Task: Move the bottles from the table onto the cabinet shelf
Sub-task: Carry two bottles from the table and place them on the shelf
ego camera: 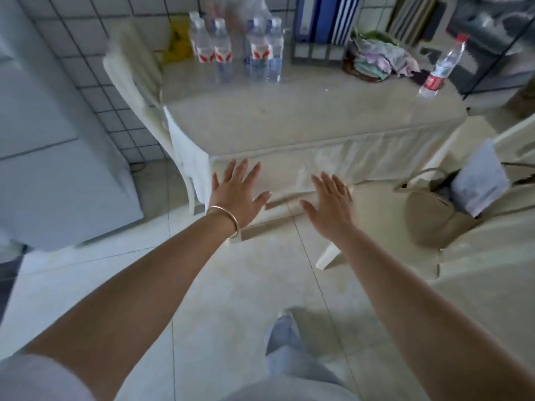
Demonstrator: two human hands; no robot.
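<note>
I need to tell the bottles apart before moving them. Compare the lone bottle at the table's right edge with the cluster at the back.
The lone bottle stands by itself near the table's right edge; the cluster of bottles stands packed together at the back left. The lone bottle has a red cap; the cluster's caps look white or clear. The lone bottle appears to lean in this wide view; the cluster looks upright. Both are clear plastic with red on the labels.

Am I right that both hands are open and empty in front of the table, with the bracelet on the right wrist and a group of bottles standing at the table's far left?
Not quite: the bracelet is on the left wrist, as the head view shows. The rest holds: the left hand and right hand are open and empty before the table, and the group of bottles stands at its far left.
</note>
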